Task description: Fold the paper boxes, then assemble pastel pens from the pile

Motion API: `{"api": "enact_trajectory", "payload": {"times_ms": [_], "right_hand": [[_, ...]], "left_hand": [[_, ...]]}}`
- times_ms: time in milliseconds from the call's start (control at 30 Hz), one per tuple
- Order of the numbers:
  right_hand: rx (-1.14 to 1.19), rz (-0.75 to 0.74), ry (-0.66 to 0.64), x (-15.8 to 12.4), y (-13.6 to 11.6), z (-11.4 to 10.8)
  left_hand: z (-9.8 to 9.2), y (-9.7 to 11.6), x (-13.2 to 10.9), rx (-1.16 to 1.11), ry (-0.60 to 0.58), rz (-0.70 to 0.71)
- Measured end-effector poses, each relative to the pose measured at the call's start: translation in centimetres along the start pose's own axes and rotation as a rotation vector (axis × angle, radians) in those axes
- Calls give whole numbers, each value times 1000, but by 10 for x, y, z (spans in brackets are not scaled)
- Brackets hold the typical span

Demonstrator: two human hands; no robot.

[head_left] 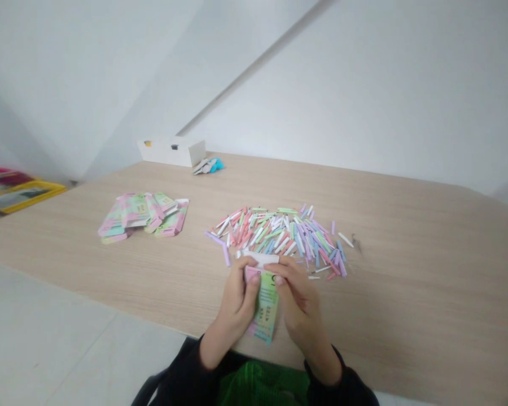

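Observation:
Between my two hands is a small pink, green and yellow printed carton (266, 307), its white flap (260, 259) raised at the far end. My left hand (238, 299) grips its left side, with the thumb on the printed face. On the right, my right hand (298, 299) pinches the top corner near the flap. Just beyond my fingers lies a loose heap of short pastel sticks (279, 231) in pink, white, green, blue and purple. Whether anything is inside the carton cannot be seen.
Several similar printed cartons (138, 211) lie piled on the left of the wooden table (406, 254). A white box (169, 152) stands at the back left, beside a small grey and blue crumpled item (209, 165). Yellow-edged crates (25, 194) are beyond the left edge.

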State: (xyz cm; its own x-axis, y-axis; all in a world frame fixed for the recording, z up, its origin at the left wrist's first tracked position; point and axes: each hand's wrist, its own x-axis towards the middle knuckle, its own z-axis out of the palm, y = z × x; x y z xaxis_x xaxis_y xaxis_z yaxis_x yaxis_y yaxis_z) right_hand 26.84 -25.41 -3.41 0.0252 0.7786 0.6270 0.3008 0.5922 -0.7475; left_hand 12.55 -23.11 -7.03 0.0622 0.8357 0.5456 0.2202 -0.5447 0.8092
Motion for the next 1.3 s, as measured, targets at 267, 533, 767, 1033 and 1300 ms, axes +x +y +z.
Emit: {"api": "enact_trajectory", "payload": {"times_ms": [267,533,767,1033,1300], "right_hand": [[99,273,-33,-2,-5,12],[143,305,-107,-3,-5,4],[235,151,-34,5,-9,8],[62,-6,-123,16,-24,0],[81,160,21,17,-19,4]], "left_hand": [[5,11,2,43,-49,-33],[6,19,0,240,70,39],[3,18,-4,296,89,232],[0,18,-1,312,136,293],[-2,30,-1,346,10,161]]}}
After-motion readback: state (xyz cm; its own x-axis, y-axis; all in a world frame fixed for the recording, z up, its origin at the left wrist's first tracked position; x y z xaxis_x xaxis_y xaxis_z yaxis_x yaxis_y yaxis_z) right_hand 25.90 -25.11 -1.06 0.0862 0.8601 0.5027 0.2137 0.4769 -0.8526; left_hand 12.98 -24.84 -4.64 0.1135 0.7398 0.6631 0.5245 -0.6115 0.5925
